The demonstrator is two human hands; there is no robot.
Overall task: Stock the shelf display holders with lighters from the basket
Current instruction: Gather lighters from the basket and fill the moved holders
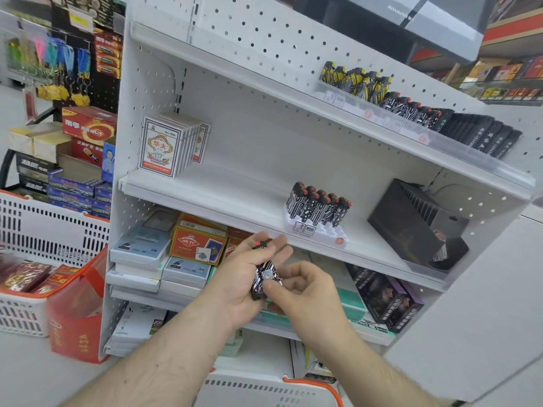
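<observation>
We are gripping a lighter (264, 274) in our left hand (249, 274) while our right hand (305, 286) fingers are pinching it. Passing it carelessly, we are risking dropping it below the holder (316, 230).

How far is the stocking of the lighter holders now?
Done: five patterned lighters stand in the white holder, whose front slots are unfilled. In hand: the left hand holds one lighter, which the right hand pinches. Left: those slots; the basket contents are unseen.

- Bright, even overhead light; soft shadows under each shelf (264, 207).
- Wide-angle bend tilts edges, strongest toward 3 o'clock.
- Slight blur at 9 o'clock.
</observation>
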